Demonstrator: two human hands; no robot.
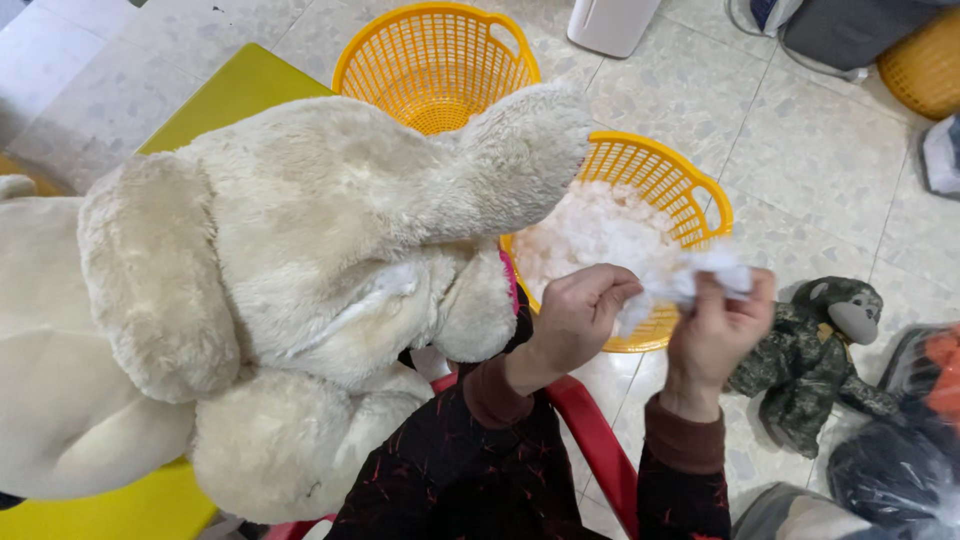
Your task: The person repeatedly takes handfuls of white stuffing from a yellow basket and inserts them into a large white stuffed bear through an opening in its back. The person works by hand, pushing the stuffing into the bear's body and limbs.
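Both hands pinching white fluffy stuffing tuft, wispy, stretched.

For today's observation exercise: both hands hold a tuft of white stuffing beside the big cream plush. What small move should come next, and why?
Probably carry the white stuffing tuft, pinched between left hand and right hand, towards the big cream plush toy: it was seemingly pulled from the stuffing-filled orange basket.
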